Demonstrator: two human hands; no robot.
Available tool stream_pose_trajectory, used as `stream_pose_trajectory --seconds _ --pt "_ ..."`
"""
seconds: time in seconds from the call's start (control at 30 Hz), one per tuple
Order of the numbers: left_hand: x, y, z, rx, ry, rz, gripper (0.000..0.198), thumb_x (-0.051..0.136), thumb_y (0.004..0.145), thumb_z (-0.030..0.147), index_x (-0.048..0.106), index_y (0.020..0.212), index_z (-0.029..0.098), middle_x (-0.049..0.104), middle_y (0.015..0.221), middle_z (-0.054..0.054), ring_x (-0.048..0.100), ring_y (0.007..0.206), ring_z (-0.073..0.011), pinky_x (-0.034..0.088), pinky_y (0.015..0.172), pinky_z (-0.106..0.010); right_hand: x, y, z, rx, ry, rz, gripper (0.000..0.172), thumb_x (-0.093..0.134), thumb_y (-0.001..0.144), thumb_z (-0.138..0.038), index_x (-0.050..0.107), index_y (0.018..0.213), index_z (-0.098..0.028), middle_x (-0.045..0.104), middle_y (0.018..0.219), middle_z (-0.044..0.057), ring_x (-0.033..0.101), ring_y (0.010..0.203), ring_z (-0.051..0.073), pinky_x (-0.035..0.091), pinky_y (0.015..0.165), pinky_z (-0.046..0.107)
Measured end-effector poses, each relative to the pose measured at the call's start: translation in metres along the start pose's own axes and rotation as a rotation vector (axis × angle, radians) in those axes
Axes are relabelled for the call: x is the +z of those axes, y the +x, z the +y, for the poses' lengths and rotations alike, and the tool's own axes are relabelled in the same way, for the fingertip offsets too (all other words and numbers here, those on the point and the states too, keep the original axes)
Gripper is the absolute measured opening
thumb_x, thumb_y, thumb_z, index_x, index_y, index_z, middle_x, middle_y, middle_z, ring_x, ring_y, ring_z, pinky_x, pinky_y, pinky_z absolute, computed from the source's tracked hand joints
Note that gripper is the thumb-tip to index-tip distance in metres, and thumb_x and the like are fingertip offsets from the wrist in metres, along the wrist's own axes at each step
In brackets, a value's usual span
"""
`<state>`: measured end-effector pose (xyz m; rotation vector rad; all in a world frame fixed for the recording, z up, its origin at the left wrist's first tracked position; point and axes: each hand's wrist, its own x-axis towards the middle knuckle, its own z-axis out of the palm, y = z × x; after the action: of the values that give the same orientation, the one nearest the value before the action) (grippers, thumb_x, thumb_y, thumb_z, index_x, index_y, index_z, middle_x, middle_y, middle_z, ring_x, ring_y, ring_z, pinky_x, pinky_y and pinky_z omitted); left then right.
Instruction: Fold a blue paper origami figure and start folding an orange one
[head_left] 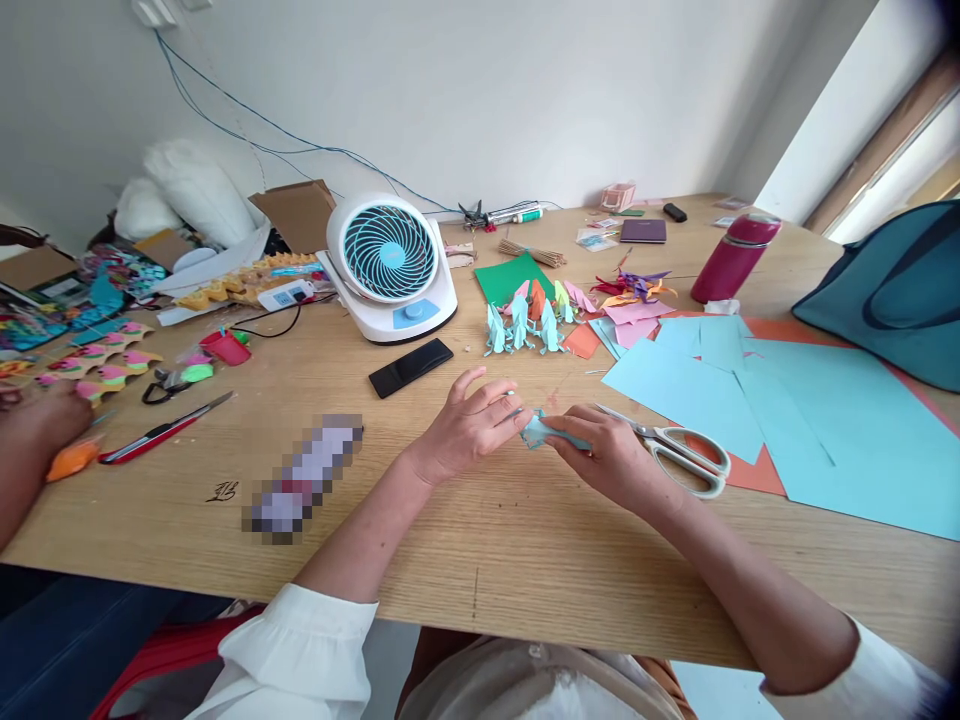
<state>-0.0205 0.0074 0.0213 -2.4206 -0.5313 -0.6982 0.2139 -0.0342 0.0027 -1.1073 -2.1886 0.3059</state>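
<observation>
Just left of the white scissors, a folded light-blue paper piece is held at the counter. The left hand is curled, fingertips pinched on one end; the right hand is closed on the other end, forearms angled inward.

Pale wooden table, plain white wall, bright window

A: Where can I pass?
B: You have bare table along the near edge.
A: What's in the way?
B: Scissors just beside your right hand; phone, fan and paper figures ahead.
</observation>
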Motion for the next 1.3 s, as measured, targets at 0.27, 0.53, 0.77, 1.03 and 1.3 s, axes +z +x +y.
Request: stream_pose_trajectory --seconds 0.27,0.53,0.77,1.03,1.3 --pt "0.005 -0.001 0.002 0.036 0.067 0.060 0.025 0.062 0.092 0.011 0.066 0.111 0.027 0.073 0.105 0.002 0.059 0.115 -0.0160 0.018 0.119 -0.044 0.000 -0.001 0.000 -0.005 -0.022 -0.004 0.016 0.057 0.096 -0.023 0.070 0.105 -0.019 0.066 0.083 0.005 0.062 0.075 0.018 0.044 0.069 0.028" --pt "0.011 -0.001 0.003 0.076 0.057 0.018 0.024 0.061 0.093 0.013 0.064 0.113 0.027 0.072 0.108 0.003 0.058 0.118 -0.0162 0.015 0.119 -0.047 -0.001 -0.002 0.001 0.006 -0.107 -0.065 0.015 0.057 0.096 -0.021 0.070 0.099 -0.017 0.066 0.083 0.007 0.061 0.078 0.020 0.043 0.070 0.030" --pt "0.012 -0.004 0.002 -0.036 -0.127 -0.064 0.030 0.059 0.094 0.011 0.064 0.116 0.029 0.071 0.109 0.000 0.056 0.120 -0.0189 0.022 0.115 -0.049 -0.001 -0.001 0.001 0.022 -0.057 -0.033 0.013 0.058 0.095 -0.022 0.070 0.099 -0.018 0.065 0.081 0.006 0.061 0.077 0.020 0.042 0.070 0.030" --pt "0.014 -0.005 -0.005 -0.175 -0.379 -0.097 0.019 0.061 0.093 0.026 0.069 0.110 0.023 0.070 0.103 -0.005 0.053 0.116 -0.0246 0.042 0.101 -0.044 0.007 -0.004 0.000 0.008 0.018 0.016 0.018 0.055 0.098 -0.024 0.068 0.109 -0.020 0.064 0.084 0.005 0.060 0.075 0.018 0.044 0.071 0.029" --pt "0.013 -0.010 -0.006 -0.271 -0.713 -0.204 0.025 0.058 0.095 0.023 0.066 0.118 0.017 0.063 0.103 -0.008 0.061 0.097 -0.0176 0.051 0.087 -0.029 0.017 -0.008 0.002 0.018 0.053 0.016 0.023 0.050 0.100 -0.029 0.064 0.117 -0.022 0.064 0.090 0.005 0.059 0.072 0.016 0.044 0.067 0.028"
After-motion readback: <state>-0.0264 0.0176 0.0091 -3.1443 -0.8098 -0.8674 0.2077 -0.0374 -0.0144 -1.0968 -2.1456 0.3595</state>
